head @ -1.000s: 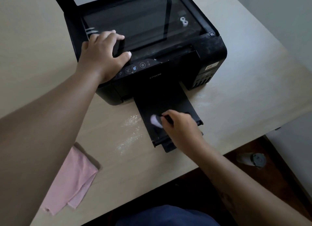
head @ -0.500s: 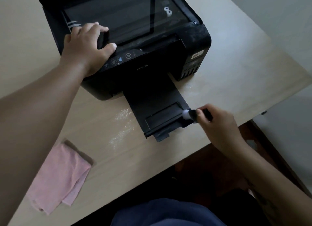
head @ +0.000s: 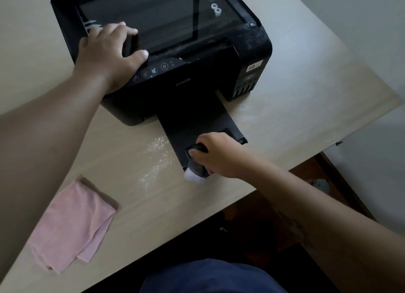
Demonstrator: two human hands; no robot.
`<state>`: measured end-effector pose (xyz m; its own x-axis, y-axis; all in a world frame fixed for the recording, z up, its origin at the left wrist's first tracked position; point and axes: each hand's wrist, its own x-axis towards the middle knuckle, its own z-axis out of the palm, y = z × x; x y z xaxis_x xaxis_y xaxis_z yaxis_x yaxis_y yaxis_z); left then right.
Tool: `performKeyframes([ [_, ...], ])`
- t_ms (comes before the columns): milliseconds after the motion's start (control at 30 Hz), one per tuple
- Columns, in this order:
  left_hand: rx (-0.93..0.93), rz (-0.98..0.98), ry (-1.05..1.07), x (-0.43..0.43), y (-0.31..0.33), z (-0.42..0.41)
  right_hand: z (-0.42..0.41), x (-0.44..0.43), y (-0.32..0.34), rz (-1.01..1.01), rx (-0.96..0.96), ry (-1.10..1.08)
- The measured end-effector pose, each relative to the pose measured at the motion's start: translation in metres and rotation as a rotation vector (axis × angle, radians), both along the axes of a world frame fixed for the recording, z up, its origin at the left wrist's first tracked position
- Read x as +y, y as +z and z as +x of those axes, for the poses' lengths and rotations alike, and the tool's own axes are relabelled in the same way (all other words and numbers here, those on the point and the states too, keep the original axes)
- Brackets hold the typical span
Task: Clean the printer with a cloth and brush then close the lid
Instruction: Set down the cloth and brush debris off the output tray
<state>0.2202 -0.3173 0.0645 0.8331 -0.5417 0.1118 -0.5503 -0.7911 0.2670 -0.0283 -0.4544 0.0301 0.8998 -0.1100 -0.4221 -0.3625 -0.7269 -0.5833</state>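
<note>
A black printer [head: 197, 82] sits on the table with its scanner lid raised and the glass [head: 157, 16] exposed. Its output tray [head: 197, 126] sticks out toward me. My left hand [head: 109, 56] rests flat on the printer's front left corner, beside the control panel. My right hand [head: 219, 154] grips a small black brush [head: 196, 171]. The brush's white bristles point down at the near left corner of the tray. A folded pink cloth [head: 72, 227] lies on the table at the lower left, apart from both hands.
White dust specks [head: 156, 161] are scattered on the wooden table [head: 295, 99] left of the tray. The table's near edge runs diagonally close to the tray end. Two small white rollers [head: 215, 8] lie on the scanner glass. A small round object [head: 321, 184] sits on the floor at right.
My right hand has swept the brush from the tray's right corner across to its near left corner, bristles now pointing down. My left hand stays on the printer.
</note>
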Motion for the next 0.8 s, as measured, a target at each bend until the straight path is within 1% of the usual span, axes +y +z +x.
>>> performKeyframes([
  [67, 0.004, 0.0, -0.004, 0.0, -0.001, 0.0, 0.001, -0.012, -0.004, -0.055, 0.006, -0.096],
  [133, 0.002, 0.001, -0.005, 0.001, -0.001, 0.002, -0.003, -0.034, -0.006, -0.231, 0.026, -0.182],
  [200, 0.004, 0.001, -0.005, 0.001, 0.0, 0.002, -0.011, -0.058, -0.002, -0.44, 0.024, -0.213],
  [233, 0.004, 0.001, -0.005, 0.001, 0.0, 0.002, -0.014, -0.066, 0.0, -0.508, 0.01, -0.229],
  [267, 0.001, 0.0, -0.004, 0.001, 0.0, 0.003, -0.016, -0.068, 0.002, -0.534, -0.013, -0.233],
  [333, 0.001, -0.003, -0.003, 0.001, 0.0, 0.002, -0.016, -0.054, 0.004, -0.495, -0.078, -0.148],
  [400, 0.001, -0.002, -0.006, 0.001, 0.0, 0.002, -0.016, -0.025, 0.004, -0.38, -0.128, -0.006],
  [467, 0.003, -0.002, -0.009, 0.002, 0.0, 0.002, -0.015, 0.005, 0.005, -0.285, -0.145, 0.084],
  [533, 0.004, -0.009, -0.012, 0.002, 0.0, 0.001, -0.012, 0.023, 0.004, -0.141, -0.122, 0.093],
  [567, 0.004, -0.012, -0.012, 0.002, 0.001, 0.001, -0.01, 0.025, 0.003, -0.06, -0.093, 0.059],
  [600, 0.004, -0.016, -0.012, 0.002, 0.0, 0.0, -0.008, 0.02, 0.001, -0.024, -0.054, 0.003],
  [633, 0.004, -0.015, -0.012, 0.001, 0.0, 0.0, -0.005, 0.011, -0.001, -0.042, -0.02, -0.061],
  [700, 0.007, -0.011, -0.011, 0.001, 0.0, 0.0, -0.005, -0.014, -0.001, -0.187, 0.025, -0.179],
  [767, 0.01, -0.014, -0.009, 0.002, 0.0, 0.001, -0.011, -0.035, 0.003, -0.373, -0.032, -0.238],
  [800, 0.009, -0.015, -0.008, 0.002, 0.0, 0.001, -0.017, -0.043, 0.005, -0.413, -0.091, -0.273],
])
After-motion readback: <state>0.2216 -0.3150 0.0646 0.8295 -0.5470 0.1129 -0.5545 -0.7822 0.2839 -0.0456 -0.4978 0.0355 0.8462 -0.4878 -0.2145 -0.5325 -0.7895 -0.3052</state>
